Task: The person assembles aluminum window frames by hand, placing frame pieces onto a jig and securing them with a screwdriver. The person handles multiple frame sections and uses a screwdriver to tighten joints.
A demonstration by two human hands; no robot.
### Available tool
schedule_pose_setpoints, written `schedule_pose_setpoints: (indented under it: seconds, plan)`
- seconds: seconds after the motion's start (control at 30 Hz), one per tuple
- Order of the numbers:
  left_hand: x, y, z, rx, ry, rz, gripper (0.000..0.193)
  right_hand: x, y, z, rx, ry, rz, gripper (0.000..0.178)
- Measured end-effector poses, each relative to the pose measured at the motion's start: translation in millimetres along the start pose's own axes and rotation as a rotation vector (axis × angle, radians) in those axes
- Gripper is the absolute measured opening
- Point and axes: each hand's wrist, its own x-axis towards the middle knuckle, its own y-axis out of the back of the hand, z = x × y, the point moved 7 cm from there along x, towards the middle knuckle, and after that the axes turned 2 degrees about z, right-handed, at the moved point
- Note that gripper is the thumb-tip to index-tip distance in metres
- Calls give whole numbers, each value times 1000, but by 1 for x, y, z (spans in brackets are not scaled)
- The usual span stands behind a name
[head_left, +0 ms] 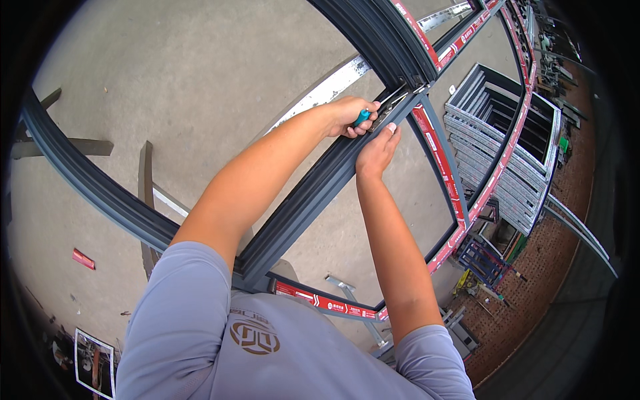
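A dark grey metal window frame (313, 187) stretches away in front of me, with a grooved bar running from my body to a corner joint (420, 85). My left hand (348, 115) is closed round the teal handle of a screwdriver (362, 118). Its thin shaft points along the bar's channel toward the joint, where its tip is too small to make out. Beside it my right hand (377, 152) grips the bar's right side, the thumb laid near a slim metal fitting (395, 104) in the channel. Some right fingers are hidden.
Red-and-white protective tape (433, 143) covers the frame's right-hand members. A stack of finished frames (500, 160) stands to the right, near a blue metal rack (483, 260). Brown support legs (145, 187) and a white-patched beam (327, 90) lie beneath. A red scrap (83, 259) is on the floor.
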Motion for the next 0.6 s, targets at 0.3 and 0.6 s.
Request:
schedule_pose_setpoints:
  seconds: [0.3,0.6]
  plan:
    - [-4,-2,1,54,-44,-22,38,1,3,3,-70,41,70,72]
    - [-4,0,2,150,-131,21,34,-4,4,-4,-62,18,29,69]
